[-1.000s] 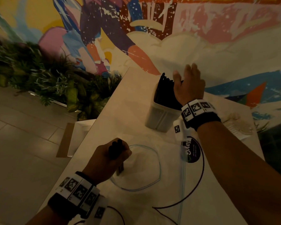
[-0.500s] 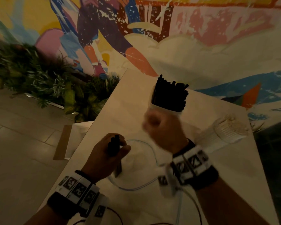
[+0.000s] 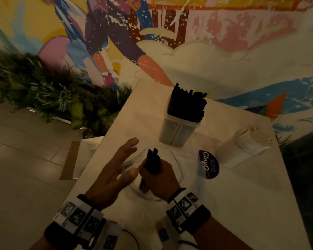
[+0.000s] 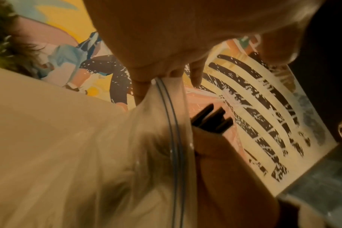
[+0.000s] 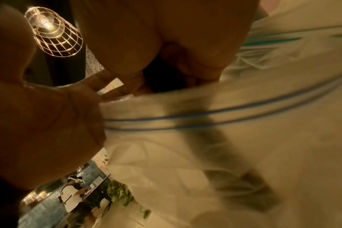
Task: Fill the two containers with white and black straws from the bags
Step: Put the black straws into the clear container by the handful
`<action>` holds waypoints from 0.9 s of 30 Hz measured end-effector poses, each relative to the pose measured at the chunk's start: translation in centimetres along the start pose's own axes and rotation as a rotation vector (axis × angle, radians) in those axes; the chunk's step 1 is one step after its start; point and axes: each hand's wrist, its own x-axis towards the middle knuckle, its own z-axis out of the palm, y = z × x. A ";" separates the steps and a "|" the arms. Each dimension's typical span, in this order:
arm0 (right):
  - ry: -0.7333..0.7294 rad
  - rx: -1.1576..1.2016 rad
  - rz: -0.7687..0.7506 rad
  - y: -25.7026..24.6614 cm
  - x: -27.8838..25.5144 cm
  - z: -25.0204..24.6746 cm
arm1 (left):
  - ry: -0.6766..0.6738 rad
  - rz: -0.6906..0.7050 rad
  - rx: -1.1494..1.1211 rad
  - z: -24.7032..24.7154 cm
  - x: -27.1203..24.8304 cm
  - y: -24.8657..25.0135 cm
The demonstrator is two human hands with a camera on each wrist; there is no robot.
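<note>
My right hand [image 3: 157, 170] grips a small bundle of black straws [image 3: 153, 159] upright inside the mouth of a clear zip bag [image 3: 179, 170] lying on the table. The left wrist view shows the straw ends [image 4: 211, 120] sticking up from that fist. My left hand [image 3: 130, 157] is beside it, fingers straight, with the bag's blue rim [image 4: 172, 123] against its fingertips. Further back stands a pale container [image 3: 177, 130] packed with black straws [image 3: 186, 103]. A second container [image 3: 229, 154] full of white straws [image 3: 255, 136] is at the right.
The pale table [image 3: 242, 204] ends in an edge close to my left hand, with tiled floor [image 3: 25, 159] and green plants [image 3: 52, 98] beyond it. A round dark sticker [image 3: 209, 165] lies between bag and white straws. A painted wall [image 3: 206, 42] rises behind.
My right hand came back from the black-straw container to the bag and now holds the black straws that my left hand gripped. My left hand has let go and spread its fingers.
</note>
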 end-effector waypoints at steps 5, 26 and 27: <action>0.207 0.285 -0.050 1.0 -0.6 -1.3 | 0.115 -0.145 0.116 -1.3 -0.2 -1.9; 0.348 0.515 -0.467 -5.9 -4.7 -6.3 | 0.288 -0.059 0.578 0.5 3.0 0.4; 0.372 0.549 -0.488 -6.4 -4.9 -6.4 | 0.303 -0.060 0.582 0.4 3.1 0.5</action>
